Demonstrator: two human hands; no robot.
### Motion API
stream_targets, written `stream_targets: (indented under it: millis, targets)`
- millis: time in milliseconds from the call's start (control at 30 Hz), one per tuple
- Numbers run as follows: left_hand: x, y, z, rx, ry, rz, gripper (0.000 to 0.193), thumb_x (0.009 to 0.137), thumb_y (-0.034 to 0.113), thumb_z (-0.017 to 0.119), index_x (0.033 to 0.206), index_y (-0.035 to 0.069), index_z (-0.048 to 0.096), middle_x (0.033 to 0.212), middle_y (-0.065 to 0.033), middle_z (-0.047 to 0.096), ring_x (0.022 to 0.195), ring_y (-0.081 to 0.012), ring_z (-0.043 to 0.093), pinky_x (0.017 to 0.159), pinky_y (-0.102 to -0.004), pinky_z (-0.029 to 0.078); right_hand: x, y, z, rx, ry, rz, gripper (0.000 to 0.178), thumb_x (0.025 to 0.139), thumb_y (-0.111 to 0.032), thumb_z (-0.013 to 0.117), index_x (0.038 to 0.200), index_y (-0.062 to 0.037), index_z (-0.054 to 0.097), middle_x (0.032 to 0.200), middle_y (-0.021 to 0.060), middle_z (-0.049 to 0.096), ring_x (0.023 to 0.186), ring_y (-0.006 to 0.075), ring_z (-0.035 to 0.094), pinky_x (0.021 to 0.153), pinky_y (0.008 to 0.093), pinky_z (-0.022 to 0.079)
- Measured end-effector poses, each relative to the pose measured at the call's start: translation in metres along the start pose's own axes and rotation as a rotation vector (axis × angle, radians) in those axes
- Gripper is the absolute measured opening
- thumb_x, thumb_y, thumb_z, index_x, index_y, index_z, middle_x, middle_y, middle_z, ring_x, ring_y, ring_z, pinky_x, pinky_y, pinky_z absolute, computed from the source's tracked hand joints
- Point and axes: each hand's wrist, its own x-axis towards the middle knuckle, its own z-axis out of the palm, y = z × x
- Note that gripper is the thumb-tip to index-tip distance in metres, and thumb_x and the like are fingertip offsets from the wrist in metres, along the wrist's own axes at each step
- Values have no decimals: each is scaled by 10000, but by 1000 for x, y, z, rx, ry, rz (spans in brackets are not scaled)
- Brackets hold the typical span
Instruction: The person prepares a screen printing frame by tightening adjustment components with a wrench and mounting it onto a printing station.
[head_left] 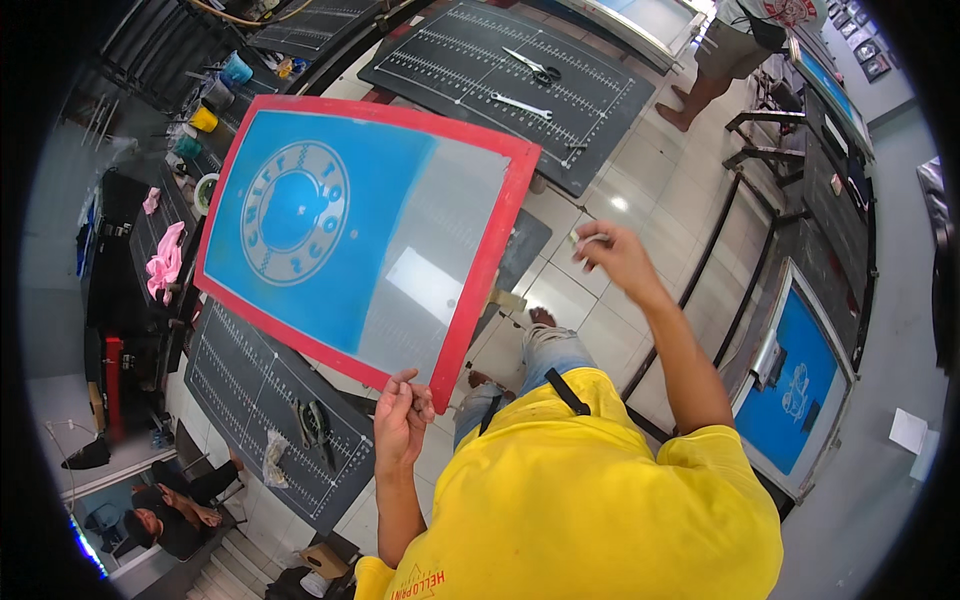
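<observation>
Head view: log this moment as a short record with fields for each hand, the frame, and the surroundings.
Left hand: left hand pinches the lower edge of the red-framed printing screen, fingers closed on the frame.
Right hand: right hand raised beside the screen's right edge, pinching a small pale object; what it is cannot be told.
Screen: tilted, blue coating with a round design, bare grey mesh on its right part.
Surroundings: dark gridded platen with metal tools; pink cloth at left.

Screen frame (480,270) — red, matt painted border; mesh (400,250) fine, semi-sheer, coated smooth blue. Surface (250,390) — dark, matt, white-ruled. Scissors (535,68), glossy metal. Floor (650,230), glossy pale tile. Rag (165,260), pink cloth.
</observation>
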Motion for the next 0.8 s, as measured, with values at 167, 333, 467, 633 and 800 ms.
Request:
stream_targets:
  millis: [167,333,467,633,800]
  targets:
    - [16,-17,38,97,28,93,236,1037,239,435,1040,29,542,725,-93,616,563,-138,581,522,-245,480,104,-17,-78,-390,118,20,184,850,-97,666,1006,-4,699,787,76,665,734,133,652,623,293,501]
    - [56,-45,103,43,108,133,259,1043,253,421,972,42,555,676,-71,577,550,-135,555,506,-236,454,197,-15,-118,-652,-98,-209,179,806,-93,676,963,-18,718,821,131,688,779,206,669,716,342,507]
    - [90,-64,175,-39,142,123,215,1040,214,414,1004,51,550,734,-59,588,618,-135,571,550,-254,452,239,-10,-126,-728,-257,-251,201,778,-86,681,964,-19,716,824,157,687,799,253,667,732,349,508]
    - [126,-80,220,-9,166,92,217,1034,193,412,1091,30,543,805,-58,613,663,-144,585,597,-268,446,220,-15,-106,-453,-415,-132,210,778,-97,678,966,-9,712,802,135,691,737,203,666,682,333,517]
    - [179,-84,237,220,171,71,256,1037,224,423,1143,16,530,845,-69,637,704,-133,587,620,-260,438,200,8,-80,-187,-482,13,216,812,-115,662,977,20,693,753,95,686,657,143,640,609,307,503]
